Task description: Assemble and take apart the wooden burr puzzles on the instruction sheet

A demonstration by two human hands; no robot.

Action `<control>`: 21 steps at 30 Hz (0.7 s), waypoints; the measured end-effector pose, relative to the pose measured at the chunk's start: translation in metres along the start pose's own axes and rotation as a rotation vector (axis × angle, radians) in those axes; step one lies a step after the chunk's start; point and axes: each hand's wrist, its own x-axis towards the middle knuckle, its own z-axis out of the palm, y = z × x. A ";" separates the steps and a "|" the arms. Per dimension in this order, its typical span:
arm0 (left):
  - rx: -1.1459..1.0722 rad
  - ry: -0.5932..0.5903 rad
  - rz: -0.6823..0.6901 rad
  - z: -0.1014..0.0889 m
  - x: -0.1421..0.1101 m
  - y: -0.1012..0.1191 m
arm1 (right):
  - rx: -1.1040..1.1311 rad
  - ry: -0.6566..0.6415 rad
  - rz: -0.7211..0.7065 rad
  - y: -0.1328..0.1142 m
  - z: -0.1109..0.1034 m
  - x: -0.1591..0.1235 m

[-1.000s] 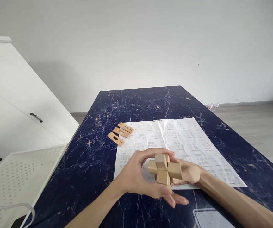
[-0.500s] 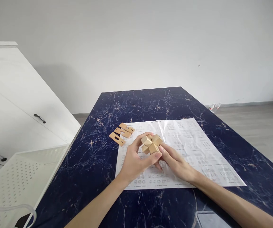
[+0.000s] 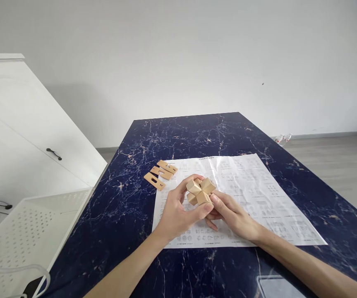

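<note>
A light wooden interlocking puzzle, with faceted blocks pointing outward, is held up over the printed sheet. My left hand wraps round its left side, thumb pressing the front block and fingers behind it. From the right, my right hand pinches the puzzle with its thumb on the near right block; its lower fingers are curled beneath and partly hidden. Beyond my left hand, flat slotted wooden pieces lie at the sheet's left edge: a numbered one, a middle one and a far one.
The dark blue marbled table reaches toward the wall. A clear-edged container sits at the near edge by my right forearm. To the left stand a white cabinet and a perforated white bin with a pale cable.
The puzzle has tilted slightly in my hands, and my right hand's lower fingers have shifted to the right beneath it. The view has moved a little; the flat pieces lie as before.
</note>
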 end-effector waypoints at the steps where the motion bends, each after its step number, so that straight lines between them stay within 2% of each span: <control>1: 0.003 0.003 0.007 -0.001 0.000 0.000 | -0.008 0.004 -0.008 -0.001 0.000 0.000; 4: -0.012 -0.022 0.014 -0.004 -0.001 -0.002 | -0.052 -0.050 -0.036 -0.007 -0.007 0.000; 6: -0.057 -0.109 -0.014 -0.006 0.000 -0.002 | -0.035 -0.202 -0.033 -0.010 -0.015 0.002; 10: -0.147 -0.337 -0.063 -0.008 0.003 0.000 | 0.204 -0.559 0.023 -0.004 -0.029 0.004; 12: -0.177 -0.401 -0.066 -0.008 0.004 0.002 | 0.271 -0.623 0.029 0.001 -0.032 0.005; 15: -0.179 -0.391 -0.064 -0.008 0.005 0.006 | 0.206 -0.524 0.000 0.003 -0.032 0.006; 21: -0.014 -0.274 -0.041 -0.011 0.004 0.009 | -0.043 -0.325 -0.017 -0.006 -0.033 0.006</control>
